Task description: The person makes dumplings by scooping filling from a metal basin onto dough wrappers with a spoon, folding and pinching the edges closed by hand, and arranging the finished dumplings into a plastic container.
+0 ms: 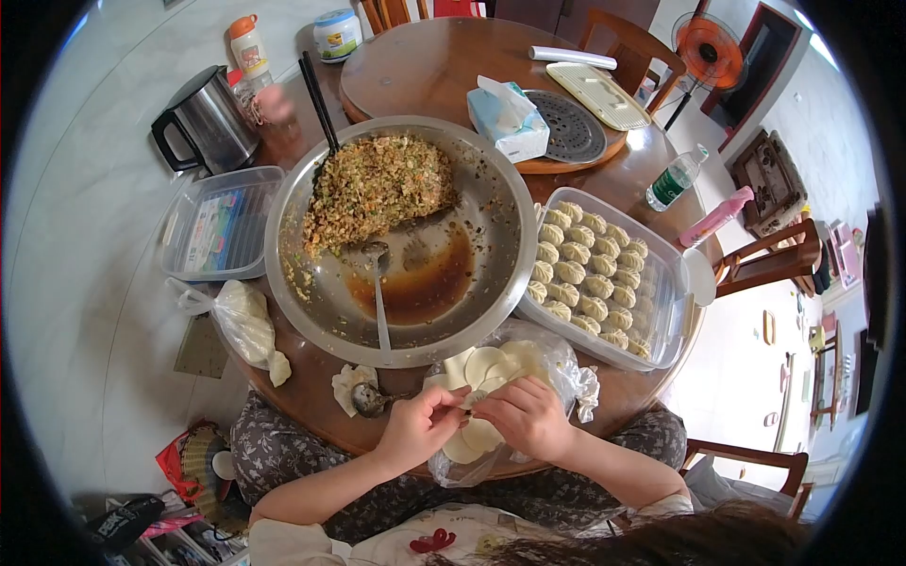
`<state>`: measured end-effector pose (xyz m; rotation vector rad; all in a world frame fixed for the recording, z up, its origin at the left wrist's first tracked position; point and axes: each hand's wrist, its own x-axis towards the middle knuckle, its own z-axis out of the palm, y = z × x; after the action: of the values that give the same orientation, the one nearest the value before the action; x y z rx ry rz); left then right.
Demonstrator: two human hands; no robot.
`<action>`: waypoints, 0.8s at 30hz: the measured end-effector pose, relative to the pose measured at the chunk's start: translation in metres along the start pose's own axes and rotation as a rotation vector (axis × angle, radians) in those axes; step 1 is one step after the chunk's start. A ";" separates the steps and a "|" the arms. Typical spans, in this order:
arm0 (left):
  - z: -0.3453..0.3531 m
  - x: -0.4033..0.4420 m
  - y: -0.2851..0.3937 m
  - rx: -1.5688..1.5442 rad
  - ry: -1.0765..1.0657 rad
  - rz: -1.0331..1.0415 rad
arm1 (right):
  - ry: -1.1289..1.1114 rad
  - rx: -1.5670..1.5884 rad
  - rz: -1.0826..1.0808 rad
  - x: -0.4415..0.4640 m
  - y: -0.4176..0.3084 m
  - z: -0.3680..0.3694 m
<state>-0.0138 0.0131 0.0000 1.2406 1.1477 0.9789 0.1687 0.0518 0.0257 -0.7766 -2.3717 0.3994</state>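
Note:
My left hand [422, 426] and my right hand [528, 415] meet over the near table edge, fingers pinched together on a small dumpling [476, 399], mostly hidden by the fingertips. Beneath them, round dough wrappers [486, 363] lie fanned out on a clear plastic bag [559, 360]. Just beyond is a large steel bowl [500, 269] with chopped filling [377, 189] heaped at its far side and brown liquid at the bottom. A metal spoon [382, 316] leans inside it. To the right, a clear plastic box [672, 316] holds rows of pleated dumplings [593, 269].
Another spoon [370, 400] lies left of my hands, beside crumpled paper [347, 387]. At left are a tied bag of dough [243, 321], a lidded box [222, 222] and a kettle [212, 118]. Chopsticks [319, 102] stick up from the bowl. Tissues [510, 118] and a bottle [677, 177] stand farther back.

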 end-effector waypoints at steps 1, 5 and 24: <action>0.000 -0.001 0.000 0.095 0.007 0.049 | 0.001 -0.004 -0.003 0.000 0.000 0.000; 0.001 -0.001 0.008 0.322 0.027 0.210 | 0.009 -0.009 -0.025 0.000 0.000 0.000; 0.004 0.009 0.001 -0.689 -0.007 -0.298 | 0.032 0.039 -0.009 0.004 -0.004 -0.004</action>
<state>-0.0083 0.0213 0.0003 0.5046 0.8444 1.0170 0.1672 0.0520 0.0324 -0.7489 -2.3304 0.4253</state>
